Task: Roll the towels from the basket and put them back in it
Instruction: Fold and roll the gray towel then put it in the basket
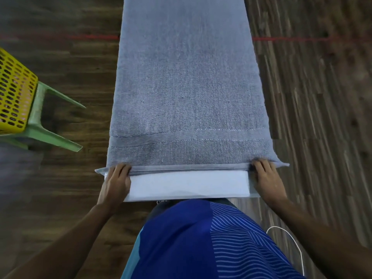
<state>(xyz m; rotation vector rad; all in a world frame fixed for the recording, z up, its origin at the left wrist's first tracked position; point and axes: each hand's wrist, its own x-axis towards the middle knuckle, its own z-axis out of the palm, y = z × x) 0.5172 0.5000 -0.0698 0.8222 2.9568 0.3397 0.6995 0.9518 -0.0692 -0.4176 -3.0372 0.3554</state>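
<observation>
Towel first: long grey terry-cloth towel laid out flat lengthwise on a narrow white table, running away from the person toward the far end of the frame. Two stitched lines cross it near the close end. Near hem sits just at the table's front part, w/ a strip of bare white surface showing between the hem and the person's body.

Left hand is at the towel's near-left corner, fingers curled down onto the hem edge, pinching it against the table. Right hand mirrors it at the near-right corner, fingers bent over the hem, gripping the cloth edge. Both hands closed on the towel, palms down, forearms angled in from either side. Hem looks slightly turned up between them, a thin fold along the edge; no proper roll visible yet.

Person wears a blue shirt w/ lighter striped panel, standing right up against the table end.

Off to the left, well apart from the table: yellow perforated plastic basket sitting on a pale green plastic stool; can't tell what's inside, only partly in view. Floor is dark wood-look planks w/ a red line across it, passing under the table. Thin white cable loops on the floor near the person's right side.
</observation>
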